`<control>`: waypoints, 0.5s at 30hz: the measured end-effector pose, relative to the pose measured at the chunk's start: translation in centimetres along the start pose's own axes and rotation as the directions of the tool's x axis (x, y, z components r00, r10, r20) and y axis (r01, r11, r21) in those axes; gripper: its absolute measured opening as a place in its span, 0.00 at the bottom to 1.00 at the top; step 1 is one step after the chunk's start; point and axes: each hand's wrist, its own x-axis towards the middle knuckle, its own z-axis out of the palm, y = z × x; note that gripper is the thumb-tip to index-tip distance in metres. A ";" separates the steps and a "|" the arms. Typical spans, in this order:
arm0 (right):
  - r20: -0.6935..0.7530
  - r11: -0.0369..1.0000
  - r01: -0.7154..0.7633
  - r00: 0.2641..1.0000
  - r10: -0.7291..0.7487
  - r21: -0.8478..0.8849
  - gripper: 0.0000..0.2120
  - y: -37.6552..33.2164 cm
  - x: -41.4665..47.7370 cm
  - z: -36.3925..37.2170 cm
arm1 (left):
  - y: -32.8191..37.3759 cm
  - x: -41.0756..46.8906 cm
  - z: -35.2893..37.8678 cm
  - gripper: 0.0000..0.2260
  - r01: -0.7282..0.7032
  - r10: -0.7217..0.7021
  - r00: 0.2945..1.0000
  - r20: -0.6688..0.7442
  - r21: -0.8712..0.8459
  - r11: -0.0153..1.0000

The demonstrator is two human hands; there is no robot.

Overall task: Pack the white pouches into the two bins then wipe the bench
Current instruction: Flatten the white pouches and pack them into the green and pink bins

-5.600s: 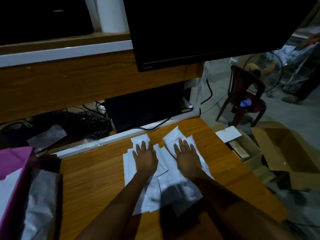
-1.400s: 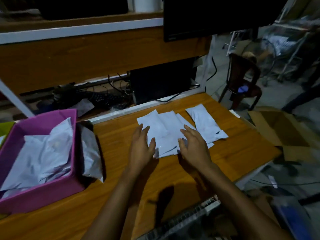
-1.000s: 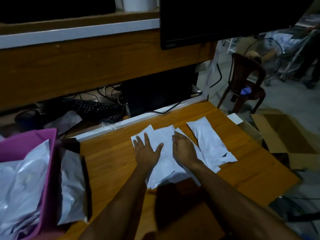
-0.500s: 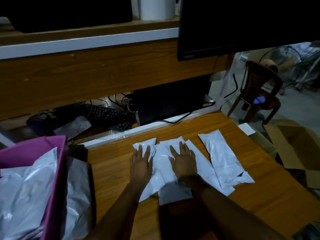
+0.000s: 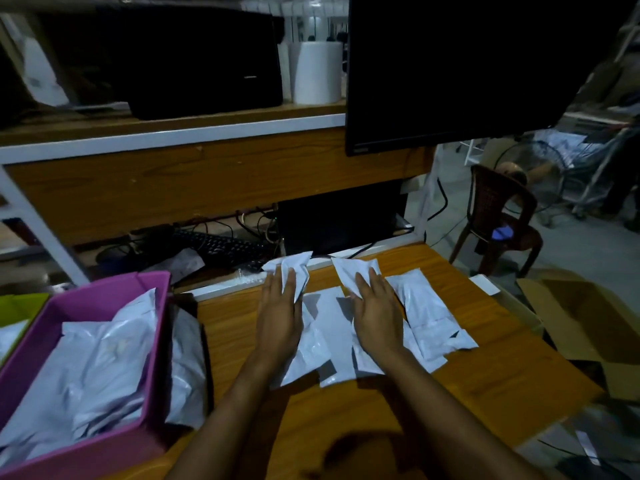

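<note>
Dim wooden bench (image 5: pixel 485 375). Left hand (image 5: pixel 278 317) and right hand (image 5: pixel 377 313) both flat, fingers straight, pressing palm-down on overlapping pouches (image 5: pixel 332 341) mid-bench: roughly five, exact count unclear. Two bins at left: pink bin (image 5: pixel 86 455) heaped with pouches, green bin (image 5: pixel 20 306) beside.

Pouches (image 5: pixel 427 310) right of bin (image 5: pixel 152 299)

The scene was dim, with a cold, dark cast. The monitor (image 5: pixel 485 64) and the shelf beside it were almost black. Light came from above and behind, dropping a rounded shadow on the bench (image 5: pixel 485 358) near the bottom edge. The white pouches (image 5: pixel 329 323) were brightest and slightly soft. Straight lines bowed towards the edges.
</note>
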 end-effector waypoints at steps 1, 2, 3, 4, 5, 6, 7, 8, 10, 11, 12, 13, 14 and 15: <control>-0.032 1.000 -0.002 0.999 0.003 0.027 0.24 -0.7 -1.2 -1.0 | 0.7 -0.8 -1.1 0.24 -0.013 0.013 1.000 -0.021 -0.001 1.000; -0.053 0.999 -0.004 0.999 0.007 0.053 0.24 -1.4 -2.4 -1.8 | 1.5 -1.8 -2.3 0.24 -0.025 0.025 0.999 -0.037 -0.002 1.000; -0.067 0.997 -0.006 0.998 0.012 0.077 0.24 -2.1 -3.7 -2.8 | 2.2 -2.9 -3.5 0.24 -0.039 0.039 0.998 -0.052 -0.005 0.999; -0.088 0.995 -0.004 0.996 0.012 0.099 0.25 -2.9 -4.7 -3.7 | 2.8 -3.9 -4.6 0.24 -0.050 0.050 0.997 -0.067 -0.011 0.999; -0.110 0.993 0.005 0.994 0.008 0.118 0.25 -3.7 -5.9 -4.6 | 3.4 -5.1 -5.8 0.24 -0.056 0.054 0.995 -0.078 -0.021 0.998; -0.137 0.991 0.021 0.991 -0.003 0.131 0.25 -4.6 -7.2 -5.7 | 3.8 -6.5 -7.1 0.24 -0.058 0.055 0.995 -0.086 -0.024 0.998; -0.157 0.989 0.038 0.987 -0.016 0.142 0.25 -5.5 -8.5 -6.5 | 4.1 -7.9 -8.3 0.24 -0.060 0.058 0.995 -0.085 -0.019 0.998; -0.169 0.987 0.056 0.985 -0.030 0.154 0.25 -6.3 -9.8 -7.2 | 4.2 -9.3 -9.4 0.24 -0.061 0.059 0.995 -0.084 -0.014 0.998; -0.174 0.980 0.087 0.983 -0.056 0.177 0.23 -8.0 -12.4 -8.3 | 4.0 -12.2 -11.5 0.24 -0.058 0.057 0.994 -0.093 -0.010 0.998; -0.169 0.977 0.097 0.984 -0.065 0.191 0.23 -8.8 -13.7 -8.6 | 3.8 -13.6 -12.6 0.24 -0.047 0.046 0.994 -0.096 -0.012 0.999; -0.158 0.972 0.107 0.985 -0.075 0.207 0.23 -9.7 -14.9 -8.9 | 3.6 -14.9 -13.7 0.24 -0.031 0.030 0.995 -0.098 -0.014 0.999; -0.146 0.968 0.119 0.985 -0.088 0.222 0.23 -10.6 -16.1 -9.0 | 3.4 -16.3 -14.8 0.24 -0.017 0.016 0.994 -0.105 -0.011 1.000; -0.136 0.964 0.132 0.985 -0.102 0.232 0.23 -11.5 -17.3 -9.0 | 3.0 -17.5 -15.8 0.24 -0.006 0.005 0.993 -0.115 -0.002 1.000; -0.126 0.960 0.143 0.985 -0.116 0.241 0.23 -12.4 -18.4 -8.9 | 2.7 -18.8 -16.8 0.24 0.007 -0.006 0.992 -0.128 0.009 1.000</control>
